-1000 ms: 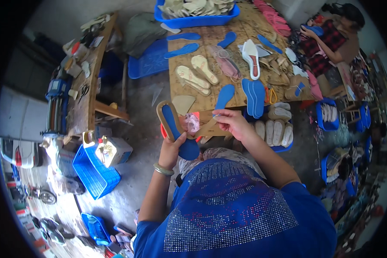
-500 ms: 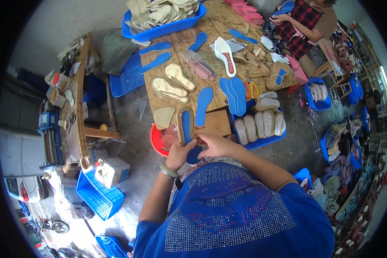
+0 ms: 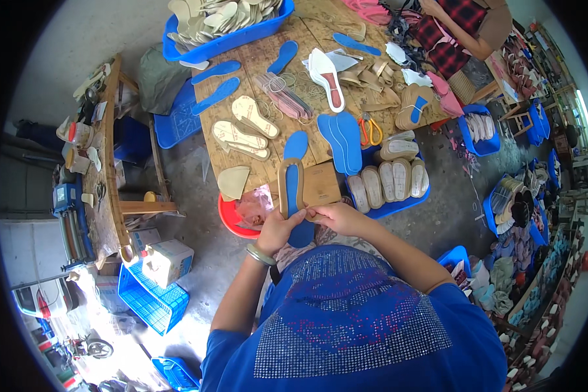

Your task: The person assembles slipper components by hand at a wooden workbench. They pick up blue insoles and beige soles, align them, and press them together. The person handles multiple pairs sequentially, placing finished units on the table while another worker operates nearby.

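My left hand (image 3: 277,230) is closed around a blue insole (image 3: 294,186) with a tan band along the edge of its front part. The insole's bare blue lower end shows below my fingers. At its right side, my right hand (image 3: 341,218) has its fingers pinched together close to the tan band; what lies between the fingertips is hidden. Beyond the held insole, another blue insole (image 3: 296,141) lies on the wooden table (image 3: 196,134), partly covered in view. Pale printed insoles (image 3: 240,139) lie to the left, and wider blue sole pieces (image 3: 340,140) to the right.
Orange-handled scissors (image 3: 371,130) lie near a blue tray (image 3: 398,208) of tan-edged soles. A red basin (image 3: 228,219) stands below the table's edge. A blue bin (image 3: 222,44) of pale pieces sits at the back. Another person (image 3: 460,32) is at the far right.
The view has shifted, with the table now further left. The held insole has moved slightly right and down, and my right hand has drawn a little away from my left.
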